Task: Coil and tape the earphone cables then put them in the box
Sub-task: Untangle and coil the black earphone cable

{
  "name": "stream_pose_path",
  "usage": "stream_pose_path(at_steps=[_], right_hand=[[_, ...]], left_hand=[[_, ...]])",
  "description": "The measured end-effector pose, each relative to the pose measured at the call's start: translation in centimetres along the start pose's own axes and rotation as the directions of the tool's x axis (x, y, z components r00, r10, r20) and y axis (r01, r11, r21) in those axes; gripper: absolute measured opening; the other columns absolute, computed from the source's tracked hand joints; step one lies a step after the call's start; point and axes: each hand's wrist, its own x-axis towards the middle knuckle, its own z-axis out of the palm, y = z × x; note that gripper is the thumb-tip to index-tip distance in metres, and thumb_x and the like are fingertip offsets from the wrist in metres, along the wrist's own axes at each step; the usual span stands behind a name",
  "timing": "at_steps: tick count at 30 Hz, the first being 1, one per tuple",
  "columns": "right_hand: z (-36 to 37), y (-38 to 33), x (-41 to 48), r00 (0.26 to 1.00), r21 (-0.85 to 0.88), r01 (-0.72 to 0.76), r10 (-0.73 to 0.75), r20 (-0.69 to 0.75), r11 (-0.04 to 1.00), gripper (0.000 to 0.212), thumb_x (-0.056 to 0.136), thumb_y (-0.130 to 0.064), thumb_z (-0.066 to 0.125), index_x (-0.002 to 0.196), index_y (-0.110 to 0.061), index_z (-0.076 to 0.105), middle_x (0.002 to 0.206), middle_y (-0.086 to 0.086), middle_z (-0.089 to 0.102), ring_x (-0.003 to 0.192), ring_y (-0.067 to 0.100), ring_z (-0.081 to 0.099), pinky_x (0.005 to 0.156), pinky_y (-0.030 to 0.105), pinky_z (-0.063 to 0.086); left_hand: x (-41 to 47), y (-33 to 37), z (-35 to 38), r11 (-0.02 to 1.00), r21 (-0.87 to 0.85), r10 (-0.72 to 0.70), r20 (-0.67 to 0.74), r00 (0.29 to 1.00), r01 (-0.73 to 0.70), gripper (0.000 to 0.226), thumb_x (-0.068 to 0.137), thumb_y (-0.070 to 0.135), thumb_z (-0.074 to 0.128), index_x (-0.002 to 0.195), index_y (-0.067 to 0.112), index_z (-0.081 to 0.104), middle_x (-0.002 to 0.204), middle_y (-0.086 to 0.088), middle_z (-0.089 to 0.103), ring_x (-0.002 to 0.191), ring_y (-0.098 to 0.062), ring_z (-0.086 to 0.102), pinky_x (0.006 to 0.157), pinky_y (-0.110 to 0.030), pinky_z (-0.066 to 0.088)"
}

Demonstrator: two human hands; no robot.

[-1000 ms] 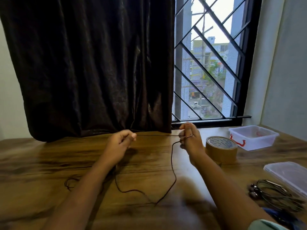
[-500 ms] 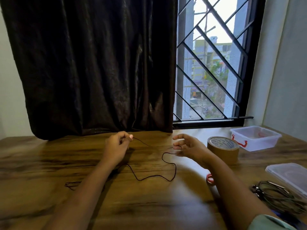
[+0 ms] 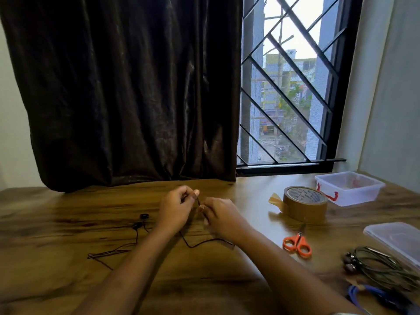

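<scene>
While the left hand (image 3: 175, 210) pinches the black earphone cable (image 3: 204, 243), the right hand (image 3: 223, 218) pinches it too.

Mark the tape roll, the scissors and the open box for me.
tape roll (image 3: 304, 210), head view, brown side wall.
scissors (image 3: 297, 240), head view, where the orange handles join.
box (image 3: 354, 197), head view, clear front wall.

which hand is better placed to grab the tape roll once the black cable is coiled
Right, probably. The tape roll lies on the side of the right hand; the left hand would have to cross over it. Both pinch the black cable now.
</scene>
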Motion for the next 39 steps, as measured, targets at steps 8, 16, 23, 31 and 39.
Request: stream_pose_path(at_steps=[8,16,23,31,39], right_hand=[[-1.0,0.4,0.2,0.958,-0.028,-0.030,0.021,-0.285,0.999,0.019,0.100,-0.029,0.042,0.088,-0.020,0.055,0.078,-0.005,0.056,0.071,0.014,0.054,0.063,0.030,0.045],[0.8,-2.2,-0.9,0.991,-0.256,0.123,-0.104,0.085,0.959,0.026,0.102,-0.037,0.033,0.107,-0.020,0.052,0.088,0.004,0.066,0.075,0.025,0.064,0.066,0.039,0.053],[-1.7,-2.0,-0.6,0.976,-0.382,0.201,-0.218,-0.002,0.902,0.026,0.101,-0.037,0.037,0.115,-0.025,0.056,0.097,0.002,0.068,0.085,0.024,0.065,0.062,0.029,0.039],[-4.0,0.5,-0.8,0.975,-0.407,-0.045,-0.049,-0.218,0.912,0.030,0.101,-0.042,0.033,0.100,-0.022,0.055,0.094,-0.002,0.066,0.085,0.025,0.063,0.060,0.030,0.032],[-1.2,0.0,-0.5,0.989,-0.311,-0.111,0.073,-0.131,0.944,0.023,0.101,-0.030,0.035,0.117,-0.024,0.050,0.100,0.007,0.066,0.092,0.030,0.063,0.069,0.036,0.049]], left_hand=[[0.1,2.6,-0.4,0.629,-0.710,-0.220,0.227,0.949,0.316,0.023,0.099,0.019,0.042,0.088,0.006,0.058,0.053,0.005,0.043,0.040,-0.003,0.037,0.033,-0.013,0.024],[1.2,2.8,-1.5,0.361,-0.920,-0.351,0.016,0.936,0.151,0.026,0.098,0.001,0.039,0.120,0.006,0.052,0.086,-0.008,0.068,0.084,-0.016,0.068,0.073,-0.023,0.057],[0.5,0.2,-0.7,0.979,-0.076,-0.174,0.180,0.968,0.190,0.033,0.100,0.008,0.039,0.131,0.012,0.049,0.104,-0.001,0.065,0.085,-0.010,0.060,0.078,-0.023,0.050],[-0.2,2.6,-1.8,0.726,-0.436,-0.154,0.650,0.744,0.531,0.030,0.099,0.005,0.035,0.110,0.004,0.064,0.060,0.003,0.045,0.045,-0.005,0.037,0.081,-0.041,0.051],[-0.2,4.1,-0.9,0.529,-0.753,-0.078,0.416,0.906,0.391,0.033,0.100,0.005,0.033,0.124,0.005,0.055,0.066,0.000,0.053,0.046,-0.006,0.043,0.056,-0.022,0.052]])
